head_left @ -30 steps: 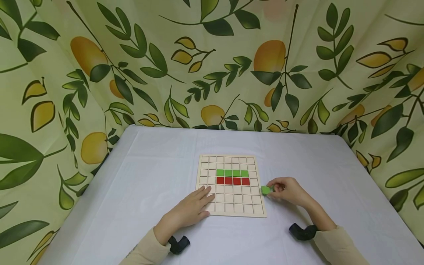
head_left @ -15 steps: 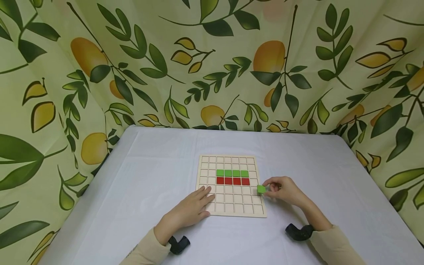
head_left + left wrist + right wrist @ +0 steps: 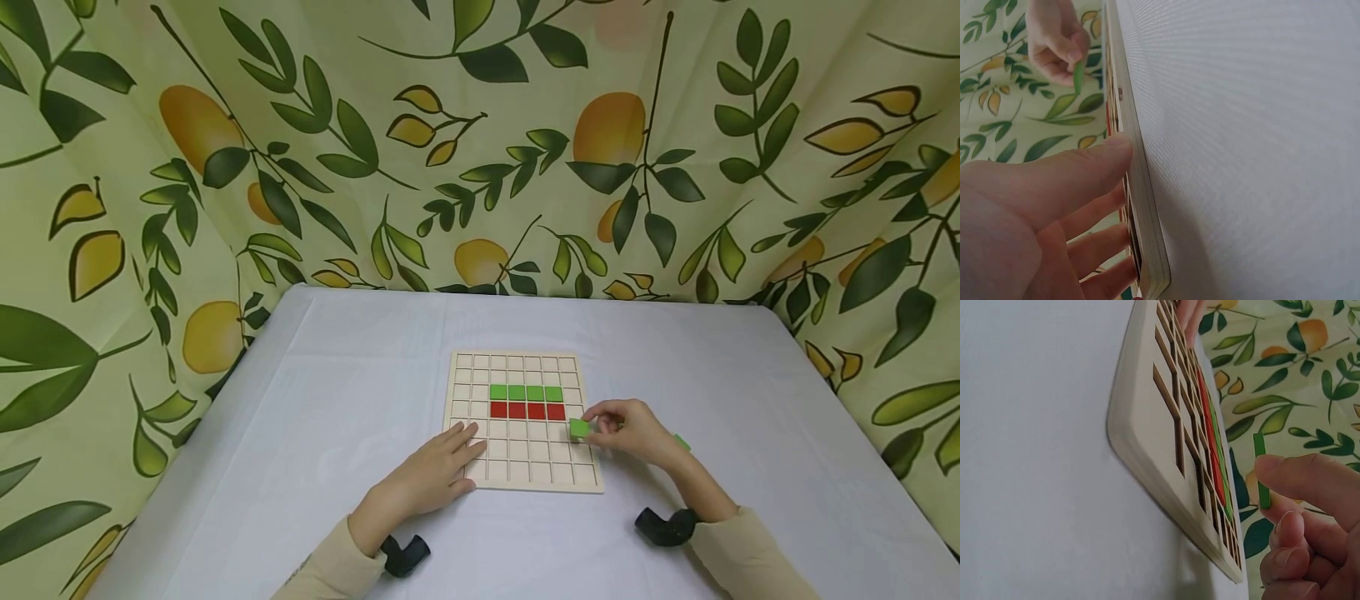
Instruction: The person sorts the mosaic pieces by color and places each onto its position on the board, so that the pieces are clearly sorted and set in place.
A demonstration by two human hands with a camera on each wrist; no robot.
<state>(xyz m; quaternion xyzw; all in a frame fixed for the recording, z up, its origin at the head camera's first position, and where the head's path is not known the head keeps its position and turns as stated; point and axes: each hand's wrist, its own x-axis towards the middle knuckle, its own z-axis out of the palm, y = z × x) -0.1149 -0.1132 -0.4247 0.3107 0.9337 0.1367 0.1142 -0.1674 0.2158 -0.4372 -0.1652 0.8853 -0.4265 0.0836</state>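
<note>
Head view first: got a green tile (image 3: 579,429) pinched at its edge by the right hand (image 3: 626,432), held above the right side of the wooden board (image 3: 519,472), near the end of the row of red tiles (image 3: 518,410). Left hand (image 3: 435,469) resting spread on the board's left side, gripping nothing. Could slip, I'd guess, with so small a pinch, or catch on a grid ridge if lowered tilted. Might also bump the reds if swung in too low. Compared with half a second ago, farther left with that tile, more over the grid now. Also showing now: another green piece (image 3: 682,442) behind the right forearm (image 3: 701,479). No change in the left hand or laid rows.
</note>
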